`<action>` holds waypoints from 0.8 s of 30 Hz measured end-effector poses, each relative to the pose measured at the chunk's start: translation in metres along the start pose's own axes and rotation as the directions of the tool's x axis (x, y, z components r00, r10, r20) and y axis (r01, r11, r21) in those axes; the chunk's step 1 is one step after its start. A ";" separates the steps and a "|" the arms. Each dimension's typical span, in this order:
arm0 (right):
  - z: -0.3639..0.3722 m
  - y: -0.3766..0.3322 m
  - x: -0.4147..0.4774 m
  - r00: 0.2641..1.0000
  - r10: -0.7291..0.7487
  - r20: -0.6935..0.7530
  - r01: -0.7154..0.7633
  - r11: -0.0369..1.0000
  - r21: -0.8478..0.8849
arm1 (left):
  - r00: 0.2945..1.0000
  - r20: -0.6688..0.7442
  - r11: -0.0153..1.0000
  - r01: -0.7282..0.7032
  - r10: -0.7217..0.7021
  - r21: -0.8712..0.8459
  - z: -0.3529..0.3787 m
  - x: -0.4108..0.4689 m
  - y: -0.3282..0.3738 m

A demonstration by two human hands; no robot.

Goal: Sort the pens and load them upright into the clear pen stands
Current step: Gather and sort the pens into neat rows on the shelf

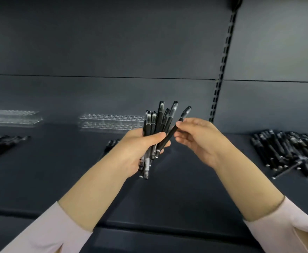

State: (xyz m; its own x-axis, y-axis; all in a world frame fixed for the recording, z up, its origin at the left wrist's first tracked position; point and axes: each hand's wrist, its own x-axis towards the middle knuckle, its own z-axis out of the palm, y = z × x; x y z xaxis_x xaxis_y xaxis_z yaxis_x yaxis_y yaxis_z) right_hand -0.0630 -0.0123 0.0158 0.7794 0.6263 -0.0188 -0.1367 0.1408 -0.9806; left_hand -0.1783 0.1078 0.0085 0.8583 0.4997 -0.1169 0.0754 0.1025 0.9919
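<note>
Left hand fisted round a bundle of black pens, caps up, fanned, long axes near upright and leaning right; right hand pinching one pen at the bundle's right edge, thumb and fingertips closed on its barrel below the cap; that pen slants up-right, lower end still in among the bundle; likely being pulled out or added, cannot tell which; near stand, clear and empty, lies behind the bundle and to its left, far side of shelf; long axis runs left-right; left hand nearer to it, but right hand holds the single pen, so must reach across the bundle; second stand further left of the bundle; loose pen pile well right of it; dark pens far left; few pens just behind left wrist, partly hidden.
</note>
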 end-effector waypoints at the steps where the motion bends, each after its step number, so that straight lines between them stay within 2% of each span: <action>1: 0.022 0.005 0.002 1.000 0.000 -0.021 0.001 1.000 0.019 | 1.000 -0.018 1.000 -0.005 0.004 -0.014 -0.023 -0.003 0.001; 6: 0.110 0.031 0.011 0.994 -0.018 -0.108 0.026 0.997 0.074 | 0.995 -0.099 0.997 -0.011 0.003 -0.080 -0.130 -0.012 0.000; 14: 0.200 0.058 0.029 0.999 0.029 -0.032 -0.027 0.999 0.046 | 0.982 -0.177 0.972 0.015 -0.058 -0.234 -0.243 -0.023 -0.002; 19: 0.256 0.069 0.044 0.997 0.035 0.062 -0.035 0.999 0.004 | 0.981 -0.190 0.986 0.011 -0.043 -0.164 -0.305 -0.032 0.006; 24: 0.318 0.082 0.058 0.995 0.046 0.092 -0.042 0.998 -0.051 | 0.971 -0.237 0.988 -0.021 -0.015 -0.150 -0.373 -0.029 0.015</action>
State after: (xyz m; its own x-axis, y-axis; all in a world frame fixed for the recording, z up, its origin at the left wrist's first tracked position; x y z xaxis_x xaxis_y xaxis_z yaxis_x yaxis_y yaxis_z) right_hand -0.2236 0.2793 -0.0036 0.7123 0.7003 -0.0460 -0.1380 0.0755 -0.9875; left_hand -0.3921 0.4157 0.0076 0.7122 0.6877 -0.1407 -0.0199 0.2201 0.9753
